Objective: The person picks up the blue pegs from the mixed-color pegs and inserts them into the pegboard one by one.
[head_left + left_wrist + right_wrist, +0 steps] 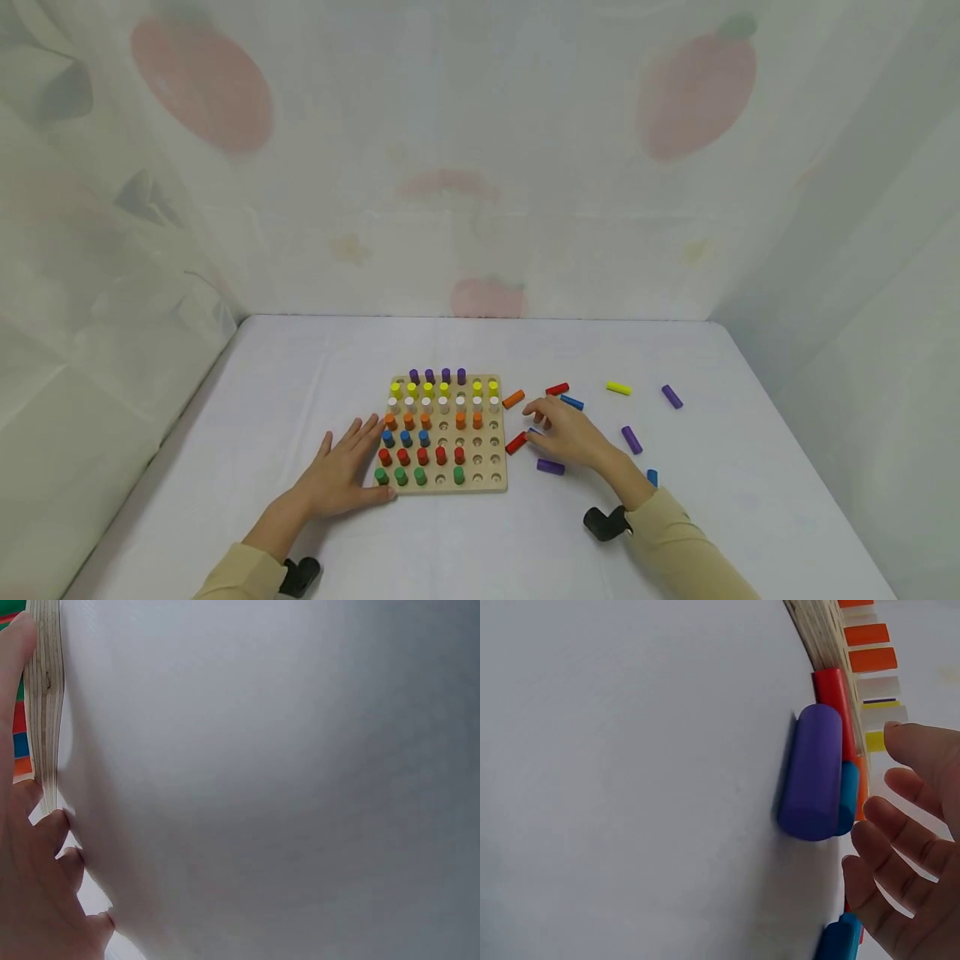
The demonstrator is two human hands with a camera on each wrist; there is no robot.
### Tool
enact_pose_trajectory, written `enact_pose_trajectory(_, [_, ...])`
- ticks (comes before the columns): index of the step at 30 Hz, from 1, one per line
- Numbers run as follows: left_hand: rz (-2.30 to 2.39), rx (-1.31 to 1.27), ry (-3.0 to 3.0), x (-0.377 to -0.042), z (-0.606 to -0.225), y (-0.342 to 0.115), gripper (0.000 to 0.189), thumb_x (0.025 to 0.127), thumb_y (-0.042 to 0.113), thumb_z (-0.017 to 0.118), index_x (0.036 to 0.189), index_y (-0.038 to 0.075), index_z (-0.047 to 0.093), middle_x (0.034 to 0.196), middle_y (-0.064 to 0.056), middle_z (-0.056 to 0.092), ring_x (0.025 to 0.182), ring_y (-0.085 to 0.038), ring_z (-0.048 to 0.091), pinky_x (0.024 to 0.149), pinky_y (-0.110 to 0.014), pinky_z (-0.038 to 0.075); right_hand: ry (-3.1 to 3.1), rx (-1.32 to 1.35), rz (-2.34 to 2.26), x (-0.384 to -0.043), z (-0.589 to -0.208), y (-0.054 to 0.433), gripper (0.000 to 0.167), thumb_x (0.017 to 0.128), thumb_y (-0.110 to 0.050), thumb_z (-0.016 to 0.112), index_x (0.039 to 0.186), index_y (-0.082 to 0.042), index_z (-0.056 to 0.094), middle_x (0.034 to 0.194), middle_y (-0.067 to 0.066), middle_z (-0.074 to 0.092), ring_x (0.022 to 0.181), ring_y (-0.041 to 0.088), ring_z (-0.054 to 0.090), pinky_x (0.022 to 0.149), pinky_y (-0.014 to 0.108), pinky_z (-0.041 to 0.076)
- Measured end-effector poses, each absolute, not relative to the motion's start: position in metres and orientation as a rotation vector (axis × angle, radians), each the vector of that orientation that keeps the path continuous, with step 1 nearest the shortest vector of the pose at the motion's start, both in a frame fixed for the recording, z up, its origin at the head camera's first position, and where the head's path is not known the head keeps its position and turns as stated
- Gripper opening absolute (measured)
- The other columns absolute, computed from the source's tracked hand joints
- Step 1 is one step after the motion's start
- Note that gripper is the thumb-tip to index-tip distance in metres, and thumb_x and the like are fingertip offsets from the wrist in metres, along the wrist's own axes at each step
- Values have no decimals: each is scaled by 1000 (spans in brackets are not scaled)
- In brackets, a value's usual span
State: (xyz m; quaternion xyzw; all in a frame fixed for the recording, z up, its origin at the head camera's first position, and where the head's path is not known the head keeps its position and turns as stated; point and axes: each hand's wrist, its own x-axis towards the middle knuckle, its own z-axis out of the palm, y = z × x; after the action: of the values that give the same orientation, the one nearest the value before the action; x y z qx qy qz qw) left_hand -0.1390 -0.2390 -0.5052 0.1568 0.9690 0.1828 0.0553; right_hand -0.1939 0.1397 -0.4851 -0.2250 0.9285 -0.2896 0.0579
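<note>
A wooden peg board (487,469) lies on the table, its upright pegs standing in rows by colour, with bare holes mostly toward the right and front. My left hand (337,475) rests at the board's left edge, fingers spread and thumb by the front corner. Over the loose pegs right of the board hovers my right hand (570,433). Its fingers are loosely bent, and the right wrist view shows nothing between them. Close to it lie a red peg (516,442), a purple peg (810,772), and a blue peg (572,402) partly under the hand.
Farther out on the white table (300,358) lie a yellow peg (618,388), purple pegs and a blue peg (652,477) beside the right forearm. An orange peg (513,399) sits by the board's right edge. Curtains (480,125) hang behind and at both sides.
</note>
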Motion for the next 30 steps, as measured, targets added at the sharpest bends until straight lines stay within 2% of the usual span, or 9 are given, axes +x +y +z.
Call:
enact_pose_trajectory(5, [542, 473, 2943, -140, -507, -240, 107, 64, 75, 60, 147, 17, 24, 152, -8, 23, 138, -37, 19, 103, -69, 8, 2802, -686, -854, -194, -492, 145, 31, 82, -23, 68, 111, -16, 58, 92, -4, 56, 74, 8, 50, 61, 19, 45])
enact_pose_trajectory(10, [543, 465, 2936, -141, -507, -240, 108, 64, 75, 60, 147, 17, 24, 152, -8, 23, 138, -37, 19, 103, -69, 7, 2820, -705, -820, -194, -495, 147, 29, 81, -23, 70, 107, -16, 60, 86, -6, 54, 70, 5, 47, 60, 17, 45])
enact_pose_trajectory(30, [563, 450, 2923, -140, -505, -239, 108, 64, 74, 62, 147, 17, 24, 152, -9, 24, 138, -37, 19, 104, -68, 7, 2828, -729, -768, -195, -499, 145, 21, 82, -19, 69, 101, -15, 62, 80, -7, 50, 71, 6, 45, 60, 17, 43])
